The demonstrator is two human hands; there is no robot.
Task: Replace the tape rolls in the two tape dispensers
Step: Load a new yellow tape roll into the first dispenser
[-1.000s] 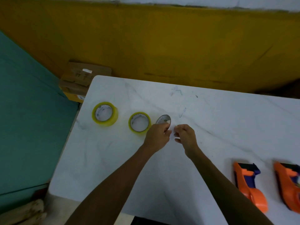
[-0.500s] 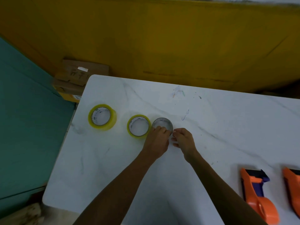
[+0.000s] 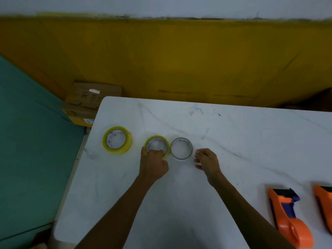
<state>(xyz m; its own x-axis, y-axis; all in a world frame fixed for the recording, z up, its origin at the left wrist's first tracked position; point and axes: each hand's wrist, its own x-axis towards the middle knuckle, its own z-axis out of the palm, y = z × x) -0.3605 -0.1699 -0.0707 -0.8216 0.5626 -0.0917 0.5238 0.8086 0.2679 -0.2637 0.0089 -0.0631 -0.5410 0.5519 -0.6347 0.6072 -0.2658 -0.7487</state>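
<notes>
Two yellow tape rolls lie flat on the white marble table (image 3: 233,141): a thick roll (image 3: 117,140) at the far left and a thinner roll (image 3: 158,139) beside it. A bare grey core ring (image 3: 181,148) lies just right of the thinner roll. My left hand (image 3: 153,163) has its fingers over the near rim of the thinner roll, gripping it. My right hand (image 3: 206,159) hovers just right of the core ring, fingers loosely curled, holding nothing. Two orange tape dispensers lie at the lower right, one (image 3: 285,218) whole, the other (image 3: 325,203) cut by the frame edge.
Cardboard boxes (image 3: 89,101) sit on the floor behind the table's far left corner. A yellow wall runs along the back and a teal surface lies left of the table edge.
The grey core ring was set down flat on the table and released. My left hand shifted left onto the thinner yellow roll; my right hand drew back to the right.
</notes>
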